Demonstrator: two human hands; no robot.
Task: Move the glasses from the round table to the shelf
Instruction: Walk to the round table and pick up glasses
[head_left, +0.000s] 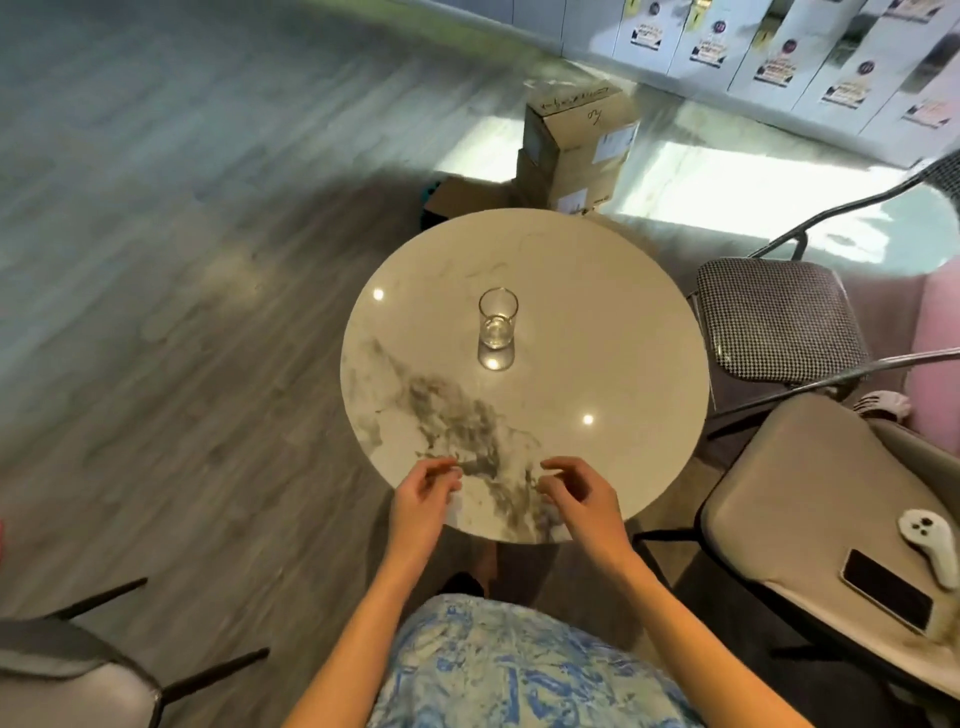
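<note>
Dim room, bright floor patches, tabletop glare — edges warped, blurred

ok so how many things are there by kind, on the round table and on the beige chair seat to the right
On the round marble table:
clear drinking glass: 1

On the beige padded chair seat:
black-screened phone: 1
white handheld game controller: 1

Total: 3

Both hands, left hand and right hand, are empty over the table's near edge.
</note>
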